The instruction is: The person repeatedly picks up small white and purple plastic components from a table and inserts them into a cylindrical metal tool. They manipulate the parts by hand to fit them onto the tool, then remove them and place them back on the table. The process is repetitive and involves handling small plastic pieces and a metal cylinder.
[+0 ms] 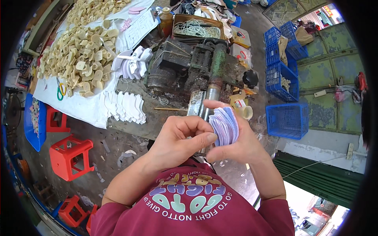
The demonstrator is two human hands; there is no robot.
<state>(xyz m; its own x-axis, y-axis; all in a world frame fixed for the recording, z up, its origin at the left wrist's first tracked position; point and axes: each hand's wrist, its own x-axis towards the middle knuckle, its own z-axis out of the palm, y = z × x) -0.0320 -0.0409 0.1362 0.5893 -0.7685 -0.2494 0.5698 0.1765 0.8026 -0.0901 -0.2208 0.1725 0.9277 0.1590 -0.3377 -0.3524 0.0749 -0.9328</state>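
My right hand (247, 143) is wrapped round a stack of thin white and lavender fabric pieces (223, 126), their layered edges fanned toward my left. Close against that stack's left edge, my left hand (182, 137) has its thumb and curled forefinger pinched together. Whether a piece lies between those fingertips is hidden. Both hands are in front of a greasy, green-painted machine (189, 65). Its shiny metal shaft (212, 94) shows just behind the stack.
Cream curved pieces (84, 53) heap on the left table. White cut pieces (125, 107) and a bundled stack (133, 63) lie left of the machine, with scissors (60, 90) farther left. Blue crates (287, 121) stand right; red stools (71, 157) stand left. A tray (197, 27) holds cords.
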